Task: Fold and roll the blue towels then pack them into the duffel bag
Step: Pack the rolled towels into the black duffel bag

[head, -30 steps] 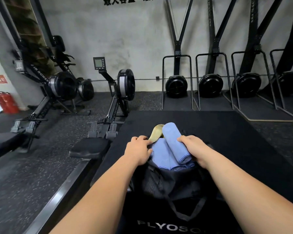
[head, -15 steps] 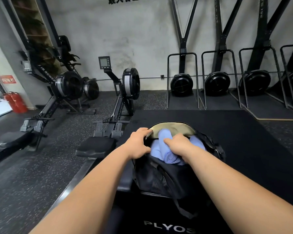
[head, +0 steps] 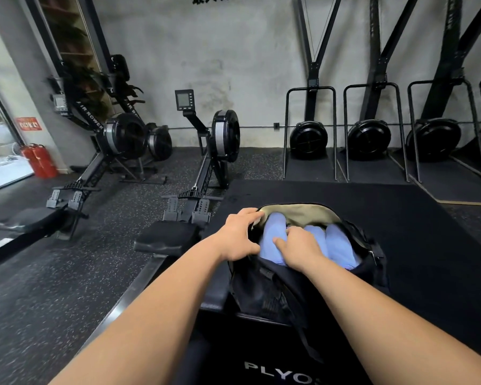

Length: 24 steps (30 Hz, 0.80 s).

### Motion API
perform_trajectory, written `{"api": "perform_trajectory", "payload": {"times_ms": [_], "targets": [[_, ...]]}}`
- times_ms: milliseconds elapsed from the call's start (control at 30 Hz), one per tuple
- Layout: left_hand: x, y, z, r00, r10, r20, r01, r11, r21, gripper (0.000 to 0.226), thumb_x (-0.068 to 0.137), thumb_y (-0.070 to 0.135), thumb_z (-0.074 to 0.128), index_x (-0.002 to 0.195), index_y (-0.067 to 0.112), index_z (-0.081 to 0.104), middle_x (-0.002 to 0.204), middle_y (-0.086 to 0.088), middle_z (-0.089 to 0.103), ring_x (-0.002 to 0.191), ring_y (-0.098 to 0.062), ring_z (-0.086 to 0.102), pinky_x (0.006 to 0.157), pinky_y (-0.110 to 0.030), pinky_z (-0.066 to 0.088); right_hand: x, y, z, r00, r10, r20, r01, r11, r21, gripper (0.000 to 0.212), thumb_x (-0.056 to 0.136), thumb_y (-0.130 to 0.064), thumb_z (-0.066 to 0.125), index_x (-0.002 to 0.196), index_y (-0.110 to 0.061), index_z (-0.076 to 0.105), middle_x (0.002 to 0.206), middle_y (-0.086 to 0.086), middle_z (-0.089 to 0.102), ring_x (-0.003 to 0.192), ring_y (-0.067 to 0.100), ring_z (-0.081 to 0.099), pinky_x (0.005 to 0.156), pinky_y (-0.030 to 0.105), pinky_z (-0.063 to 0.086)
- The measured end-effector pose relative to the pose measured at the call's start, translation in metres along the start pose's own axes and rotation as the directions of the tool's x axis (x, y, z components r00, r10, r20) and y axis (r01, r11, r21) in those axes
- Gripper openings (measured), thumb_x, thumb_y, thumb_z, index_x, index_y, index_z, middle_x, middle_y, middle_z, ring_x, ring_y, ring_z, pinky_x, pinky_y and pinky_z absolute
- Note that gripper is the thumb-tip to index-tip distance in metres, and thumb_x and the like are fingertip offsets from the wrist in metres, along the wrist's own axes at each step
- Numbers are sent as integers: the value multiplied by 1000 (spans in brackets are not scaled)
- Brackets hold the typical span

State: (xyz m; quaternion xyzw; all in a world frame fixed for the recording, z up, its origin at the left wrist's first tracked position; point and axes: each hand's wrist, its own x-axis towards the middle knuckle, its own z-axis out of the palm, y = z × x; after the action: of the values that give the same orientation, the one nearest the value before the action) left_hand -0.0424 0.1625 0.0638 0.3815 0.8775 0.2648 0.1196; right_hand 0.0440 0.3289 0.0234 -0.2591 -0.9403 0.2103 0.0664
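Three blue towels [head: 339, 245], perhaps, lie under the right hand [head: 297, 248] near a rower [head: 206, 173].

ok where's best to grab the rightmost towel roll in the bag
I'd pinch the rightmost towel roll across its rounded top, coming straight down from above: it lies wedged between the middle roll and the duffel bag wall, so only its top shows.

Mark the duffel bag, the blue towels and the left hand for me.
duffel bag [head: 272, 290]: head view, on its black near side wall.
blue towels [head: 340, 245]: head view, on the rightmost roll inside the bag.
left hand [head: 238, 237]: head view, on the back of the hand, at the bag's left rim.
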Motion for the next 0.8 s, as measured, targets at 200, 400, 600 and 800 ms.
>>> {"api": "perform_trajectory", "payload": {"times_ms": [200, 400, 600, 800], "targets": [[8, 1, 4, 1000, 24, -17, -25, 999, -26, 97, 75, 12, 70, 164, 20, 32, 169, 13, 26, 149, -24, 28, 118, -27, 27, 2, 7, 2, 959, -283, -21, 269, 932, -242, 41, 109, -36, 43, 148, -25, 47, 147, 6, 39, 128, 32, 46, 89, 42, 50], [18, -1, 8, 993, 70, -97, -79, 993, -86, 97, 75, 11, 76, 162, 21, 36, 166, 12, 30, 147, -19, 33, 116, -22, 27, 11, 10, 13, 911, -338, 235, 393, 884, -253, 65, 110, -53, 28, 165, -20, 16, 174, 10, -10, 158, 30, 4, 125, 45, 19], [25, -10, 13, 981, 108, -164, -131, 982, -134, 100, 62, 24, 64, 159, 22, 41, 163, 13, 35, 145, -15, 37, 116, -20, 30, 6, 22, 31, 956, -199, 216, 259, 916, -305, 71, 109, -55, 21, 167, -23, -2, 173, 9, -19, 160, 32, -2, 127, 48, 14], [25, -19, 17, 983, 107, -149, -124, 987, -104, 98, 64, 21, 64, 159, 24, 41, 161, 14, 36, 143, -16, 38, 114, -19, 31, 10, 19, 29, 950, -143, 276, 227, 926, -301, 71, 108, -56, 22, 167, -28, -6, 172, 5, -25, 160, 32, -9, 128, 49, 8]]}}
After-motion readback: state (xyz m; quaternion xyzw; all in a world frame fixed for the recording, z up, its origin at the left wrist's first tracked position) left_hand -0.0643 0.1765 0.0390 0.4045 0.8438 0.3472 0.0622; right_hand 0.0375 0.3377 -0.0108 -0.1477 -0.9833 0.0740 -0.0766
